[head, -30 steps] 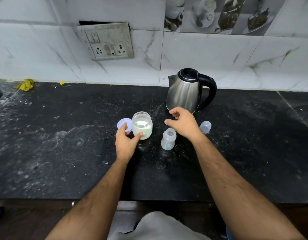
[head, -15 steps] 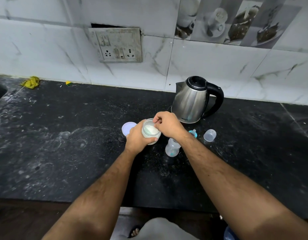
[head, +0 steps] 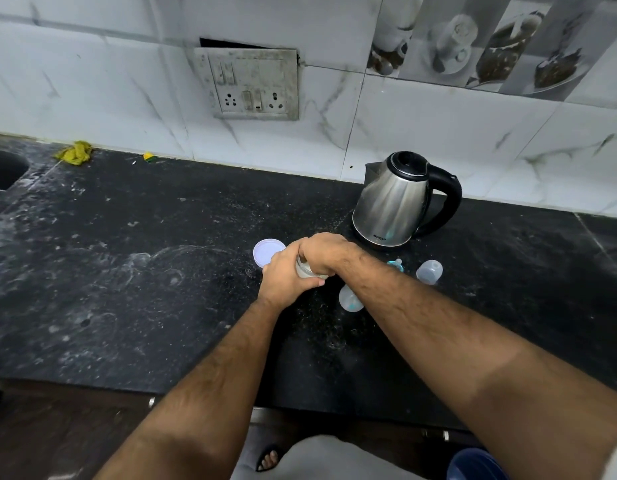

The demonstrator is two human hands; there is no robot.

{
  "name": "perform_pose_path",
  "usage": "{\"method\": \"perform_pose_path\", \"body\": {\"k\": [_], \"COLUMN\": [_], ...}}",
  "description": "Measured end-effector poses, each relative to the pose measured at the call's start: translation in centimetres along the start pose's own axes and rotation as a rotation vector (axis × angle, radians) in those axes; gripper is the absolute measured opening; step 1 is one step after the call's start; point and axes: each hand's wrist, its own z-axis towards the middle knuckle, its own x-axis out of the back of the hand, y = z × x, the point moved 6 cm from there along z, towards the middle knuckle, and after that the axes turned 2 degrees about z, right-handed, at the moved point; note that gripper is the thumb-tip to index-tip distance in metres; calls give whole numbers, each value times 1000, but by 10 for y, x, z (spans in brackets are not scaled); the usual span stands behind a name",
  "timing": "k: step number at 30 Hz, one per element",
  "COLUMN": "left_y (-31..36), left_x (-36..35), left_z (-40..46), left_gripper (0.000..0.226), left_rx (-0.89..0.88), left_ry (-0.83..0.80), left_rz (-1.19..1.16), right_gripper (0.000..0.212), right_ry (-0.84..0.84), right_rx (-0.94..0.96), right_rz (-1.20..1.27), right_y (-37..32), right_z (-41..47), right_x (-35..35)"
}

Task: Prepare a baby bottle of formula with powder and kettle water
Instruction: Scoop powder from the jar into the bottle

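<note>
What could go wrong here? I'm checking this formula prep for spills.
The right hand covers the jar mouth while the left hand grips it, so powder could spill onto the counter. The open bottle stands right under the right forearm; a careless pull back might topple it. The teat and cap lie on the dusty counter and may pick up dirt.

On the black counter (head: 127, 306) I count one steel kettle (head: 393, 206), one powder jar (head: 305, 270), one loose round lid (head: 267, 252), one baby bottle (head: 350, 299), one teat (head: 396, 265), one clear cap (head: 430, 271) and two yellow scraps (head: 75, 153) along its back edge.
</note>
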Motion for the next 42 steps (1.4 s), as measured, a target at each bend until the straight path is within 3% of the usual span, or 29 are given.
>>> {"method": "perform_pose_path", "body": {"k": [16,23,30,36,38,42], "left_y": [5,9,16,21,24,25], "left_x": [-2,0,4,6,7,7], "left_z": [-3,-4,-6,-8,-9,-8], "left_gripper": [94,86,80,76,73,77], "left_rx": [-64,-46,-58,-46,-44,-33], "left_ry": [24,17,10,-6,-1,0], "left_rz": [59,56,46,39,49,100], "right_gripper": [17,16,8,32,32,12], "right_ry": [9,236,483,513,519,534], "right_rx": [23,39,-43,-20,8,20], "right_rz": [31,173,546,787,744,575], "right_y": [9,18,38,48,49,50], "right_z": [13,6,-8,-12,-14,-20], "right_x": [-16,-11,-14,-14,-10,-1]}}
